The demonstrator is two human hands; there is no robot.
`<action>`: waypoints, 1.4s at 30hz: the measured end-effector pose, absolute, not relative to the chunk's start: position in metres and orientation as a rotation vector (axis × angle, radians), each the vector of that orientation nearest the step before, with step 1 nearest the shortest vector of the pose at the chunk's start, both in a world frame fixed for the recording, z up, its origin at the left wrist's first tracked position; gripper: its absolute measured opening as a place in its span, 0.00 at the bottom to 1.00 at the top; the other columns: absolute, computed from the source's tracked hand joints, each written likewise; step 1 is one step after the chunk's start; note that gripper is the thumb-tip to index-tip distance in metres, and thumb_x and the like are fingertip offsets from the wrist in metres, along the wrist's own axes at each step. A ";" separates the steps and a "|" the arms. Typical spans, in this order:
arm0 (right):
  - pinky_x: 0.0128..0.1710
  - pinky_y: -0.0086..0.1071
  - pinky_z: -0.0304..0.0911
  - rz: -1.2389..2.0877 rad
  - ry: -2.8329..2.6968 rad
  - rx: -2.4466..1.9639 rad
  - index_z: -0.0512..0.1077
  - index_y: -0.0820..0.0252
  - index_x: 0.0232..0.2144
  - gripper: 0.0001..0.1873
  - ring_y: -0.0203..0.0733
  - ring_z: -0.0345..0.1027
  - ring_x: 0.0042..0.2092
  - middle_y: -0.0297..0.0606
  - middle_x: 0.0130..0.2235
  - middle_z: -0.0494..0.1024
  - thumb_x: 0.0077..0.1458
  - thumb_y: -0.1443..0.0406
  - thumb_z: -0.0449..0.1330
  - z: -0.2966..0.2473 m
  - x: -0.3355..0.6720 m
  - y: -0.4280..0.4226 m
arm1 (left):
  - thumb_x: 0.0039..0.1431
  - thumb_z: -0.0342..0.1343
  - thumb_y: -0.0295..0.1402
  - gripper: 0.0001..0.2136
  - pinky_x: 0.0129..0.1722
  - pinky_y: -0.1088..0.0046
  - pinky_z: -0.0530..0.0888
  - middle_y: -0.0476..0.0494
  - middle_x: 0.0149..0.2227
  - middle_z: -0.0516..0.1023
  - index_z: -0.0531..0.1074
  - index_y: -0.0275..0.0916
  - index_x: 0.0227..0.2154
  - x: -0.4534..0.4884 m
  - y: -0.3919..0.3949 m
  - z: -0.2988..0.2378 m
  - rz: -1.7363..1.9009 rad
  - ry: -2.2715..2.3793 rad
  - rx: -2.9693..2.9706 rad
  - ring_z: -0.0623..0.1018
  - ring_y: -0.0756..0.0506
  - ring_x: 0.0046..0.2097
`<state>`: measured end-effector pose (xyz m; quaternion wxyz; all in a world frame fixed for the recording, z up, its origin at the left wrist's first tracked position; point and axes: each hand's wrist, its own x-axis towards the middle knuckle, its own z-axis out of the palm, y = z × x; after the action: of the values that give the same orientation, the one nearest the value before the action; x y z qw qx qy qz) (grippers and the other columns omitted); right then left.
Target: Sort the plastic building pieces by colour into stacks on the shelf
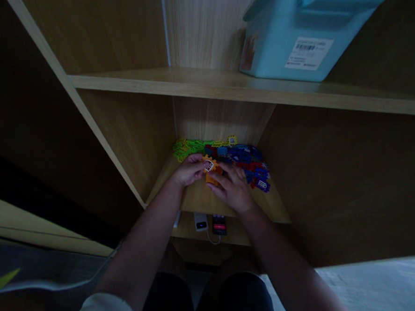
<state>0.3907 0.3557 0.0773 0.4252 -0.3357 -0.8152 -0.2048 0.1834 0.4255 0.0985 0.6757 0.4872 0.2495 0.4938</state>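
Note:
Both my hands reach into a low wooden shelf compartment [277, 211]. My left hand [189, 170] is closed around an orange plastic building piece [210, 166] with a white window-like part. My right hand [234, 187] pinches the same orange piece from the right and below. Just behind my hands lies a pile of interlocking toy pieces: green ones [189, 147] on the left, blue and red ones [251, 163] on the right, and a yellow one [232, 140] at the back.
A light blue plastic box [292, 38] with a barcode label stands on the shelf above [198, 83]. On the lower ledge below my wrists lie a white device [201, 222] and a dark device [219, 224]. Grey floor [378, 288] shows at right.

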 end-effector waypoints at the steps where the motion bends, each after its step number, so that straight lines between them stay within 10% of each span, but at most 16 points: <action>1: 0.58 0.52 0.70 -0.501 -2.018 -0.837 0.74 0.42 0.61 0.23 0.57 0.73 0.60 0.42 0.64 0.76 0.65 0.57 0.70 0.077 0.391 0.356 | 0.36 0.82 0.46 0.26 0.13 0.83 0.58 0.54 0.19 0.75 0.76 0.35 0.28 0.183 0.425 0.099 1.090 0.551 1.089 0.66 0.58 0.15; 42: 0.56 0.50 0.77 0.026 -1.733 -0.854 0.77 0.49 0.48 0.07 0.51 0.77 0.57 0.43 0.56 0.80 0.69 0.60 0.65 0.082 0.395 0.362 | 0.58 0.66 0.57 0.25 0.13 0.78 0.49 0.53 0.13 0.68 0.79 0.35 0.28 0.181 0.431 0.109 1.050 0.743 1.052 0.60 0.56 0.12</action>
<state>0.3947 0.3623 0.0825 0.5686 -0.3637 -0.7378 0.0113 0.1810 0.4309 0.1092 0.6742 0.4673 0.3304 0.4668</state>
